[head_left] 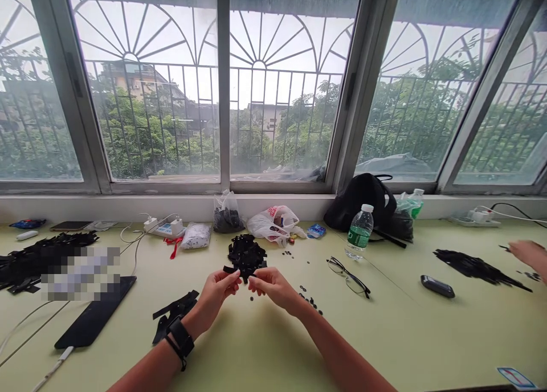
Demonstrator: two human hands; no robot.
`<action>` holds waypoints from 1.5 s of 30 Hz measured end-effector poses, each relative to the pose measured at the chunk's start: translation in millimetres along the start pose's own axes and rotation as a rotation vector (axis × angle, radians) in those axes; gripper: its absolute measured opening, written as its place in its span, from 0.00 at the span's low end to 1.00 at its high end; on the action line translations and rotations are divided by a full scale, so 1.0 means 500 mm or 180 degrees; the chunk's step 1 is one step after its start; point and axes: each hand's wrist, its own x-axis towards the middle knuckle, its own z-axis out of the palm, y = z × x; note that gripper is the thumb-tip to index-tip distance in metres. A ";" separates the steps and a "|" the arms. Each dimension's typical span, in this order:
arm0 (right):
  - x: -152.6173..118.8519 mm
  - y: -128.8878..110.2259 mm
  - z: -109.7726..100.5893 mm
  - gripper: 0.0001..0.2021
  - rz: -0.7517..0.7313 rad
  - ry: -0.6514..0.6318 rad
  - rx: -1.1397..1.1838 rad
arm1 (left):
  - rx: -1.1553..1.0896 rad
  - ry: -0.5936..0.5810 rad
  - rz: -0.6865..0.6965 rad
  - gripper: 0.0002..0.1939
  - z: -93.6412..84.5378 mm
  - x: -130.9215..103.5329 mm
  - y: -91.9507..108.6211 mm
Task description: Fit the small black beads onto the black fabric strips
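Observation:
Both hands are raised over the pale green table [265, 352], just in front of a heap of black strips [245, 252]. My left hand [220, 292], with a black watch on its wrist, pinches one end of a black strip [231, 270]. My right hand [273, 289] is closed at the strip's other end, thumb and fingertips together. Part of the strip blends into the dark heap behind. Left of my left wrist lies a smaller pile of black strips [177, 309]. Small black round pieces [310, 301] are scattered to the right of my right hand.
Eyeglasses [348, 277] and a water bottle [359, 232] stand to the right, near a black bag [361, 201]. A phone [96, 312] with a cable lies left. Plastic bags [276, 224] line the window side. Another person's hand [530, 255] is at far right.

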 end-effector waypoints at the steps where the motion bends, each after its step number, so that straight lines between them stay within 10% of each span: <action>1: 0.000 0.001 -0.002 0.23 0.0009 0.0027 0.0011 | -0.0001 -0.0009 0.0023 0.16 -0.001 0.000 0.000; 31: 0.001 0.025 0.002 0.22 0.0063 -0.0161 -0.0018 | 0.1382 -0.0240 0.0608 0.16 0.016 -0.011 0.004; 45: 0.011 0.041 -0.029 0.20 0.0373 0.0220 0.0066 | 0.1625 0.0213 0.0605 0.16 -0.007 0.010 -0.007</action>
